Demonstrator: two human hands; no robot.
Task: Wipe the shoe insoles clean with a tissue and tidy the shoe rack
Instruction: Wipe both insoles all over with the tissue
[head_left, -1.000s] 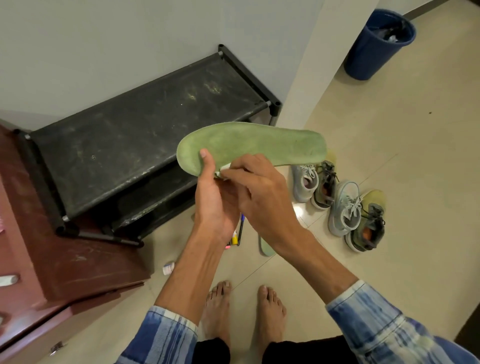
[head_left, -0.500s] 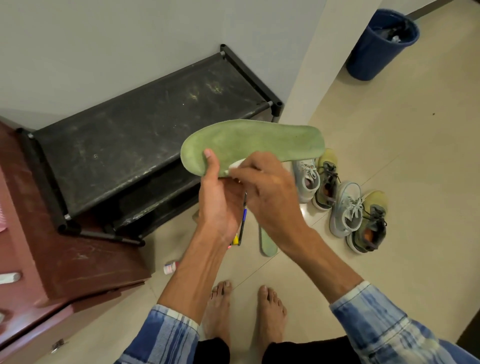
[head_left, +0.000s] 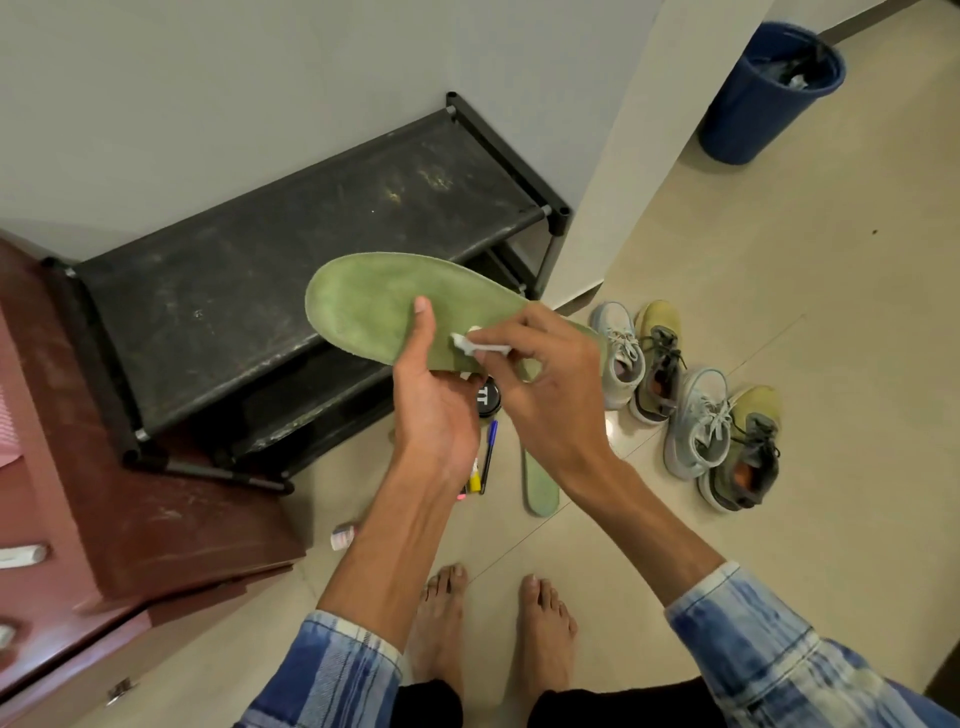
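Note:
My left hand (head_left: 436, 400) holds a green insole (head_left: 363, 306) from below, thumb pressed on its top face. My right hand (head_left: 540, 384) pinches a small white tissue (head_left: 467, 344) against the insole's middle. The insole hangs in the air in front of the black shoe rack (head_left: 270, 291), whose dusty top shelf carries nothing. A second green insole (head_left: 540, 486) lies on the floor below my right wrist. Two pairs of shoes (head_left: 685, 410) stand on the floor to the right.
A black round tin (head_left: 488, 402), pens (head_left: 485, 462) and a small bottle (head_left: 343, 535) lie on the floor near the rack. A brown wooden cabinet (head_left: 104, 493) stands at the left. A blue bin (head_left: 763, 93) is at the far right corner. My bare feet are below.
The insole has tilted, its right end dropping behind my right hand. My right hand with the tissue has slid toward the insole's middle. The view has shifted slightly.

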